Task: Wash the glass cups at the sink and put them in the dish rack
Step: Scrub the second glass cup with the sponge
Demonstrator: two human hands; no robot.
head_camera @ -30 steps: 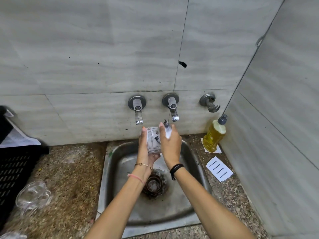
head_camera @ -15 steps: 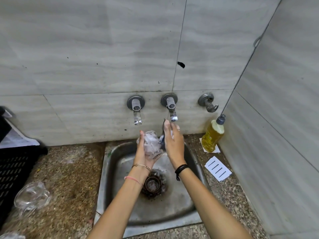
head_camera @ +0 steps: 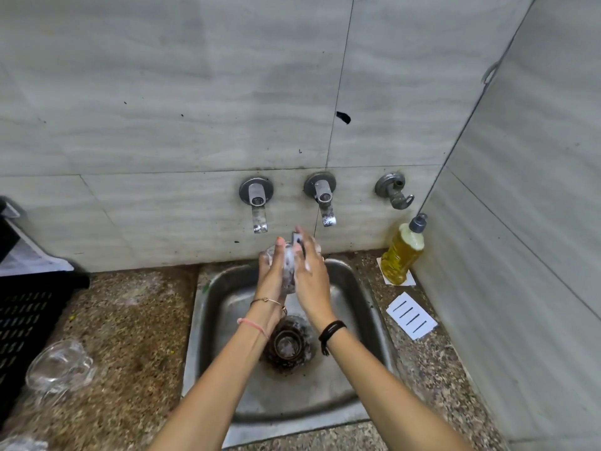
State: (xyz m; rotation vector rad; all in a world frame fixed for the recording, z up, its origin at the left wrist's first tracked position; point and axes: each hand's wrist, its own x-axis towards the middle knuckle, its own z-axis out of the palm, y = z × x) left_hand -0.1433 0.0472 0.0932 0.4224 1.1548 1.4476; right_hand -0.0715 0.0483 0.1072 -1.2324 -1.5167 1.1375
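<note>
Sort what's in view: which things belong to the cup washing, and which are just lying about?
Job: soapy cup between left hand and right hand; sink; taps; soap bottle; spare cup on the counter; black rack.
Lying about: striped card; wall valve.

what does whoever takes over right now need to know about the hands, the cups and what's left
Left grip holds the soapy glass cup over the sink.
Right grip presses a dark scrubber against that cup.
A second glass cup sits on the counter beside the black dish rack; no cup is visible in the rack.
Done: this cup is soaped, foam on it; no water stream shows.
Left: rinse it, rack it, then wash the counter cup.
</note>
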